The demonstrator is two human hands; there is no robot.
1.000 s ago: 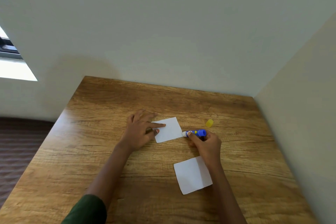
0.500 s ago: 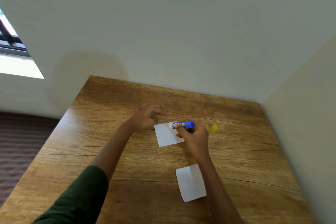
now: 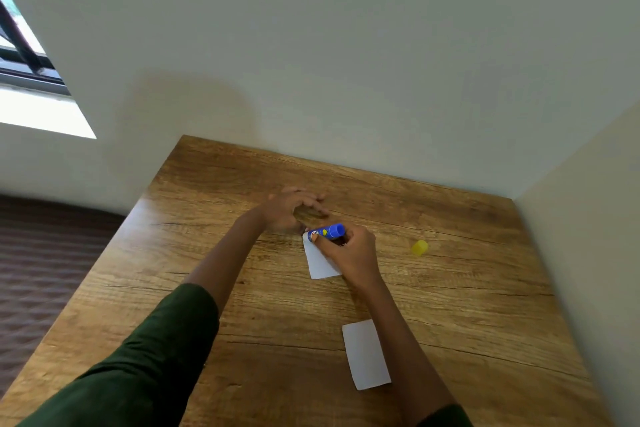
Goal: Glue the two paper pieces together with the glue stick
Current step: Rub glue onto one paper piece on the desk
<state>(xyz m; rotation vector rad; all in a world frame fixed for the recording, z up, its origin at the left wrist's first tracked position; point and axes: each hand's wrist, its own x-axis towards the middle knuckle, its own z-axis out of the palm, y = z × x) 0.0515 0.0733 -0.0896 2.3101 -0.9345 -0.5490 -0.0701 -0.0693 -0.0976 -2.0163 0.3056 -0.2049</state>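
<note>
Glue stick (image 3: 328, 231) gripped in right hand (image 3: 349, 250), tip on far paper (image 3: 320, 262)

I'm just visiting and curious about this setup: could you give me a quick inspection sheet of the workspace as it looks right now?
Surface: wooden table, set in a wall corner.
Job's things: far paper piece under the blue glue stick; near paper piece lies apart; yellow cap off, at the right.
Clutter: nothing seen.
Hands: right hand holds the glue stick on the far paper; left hand fingers spread at that paper's far corner.
Cables: nothing seen.
Surroundings: pale walls, window at left, dark floor.
</note>
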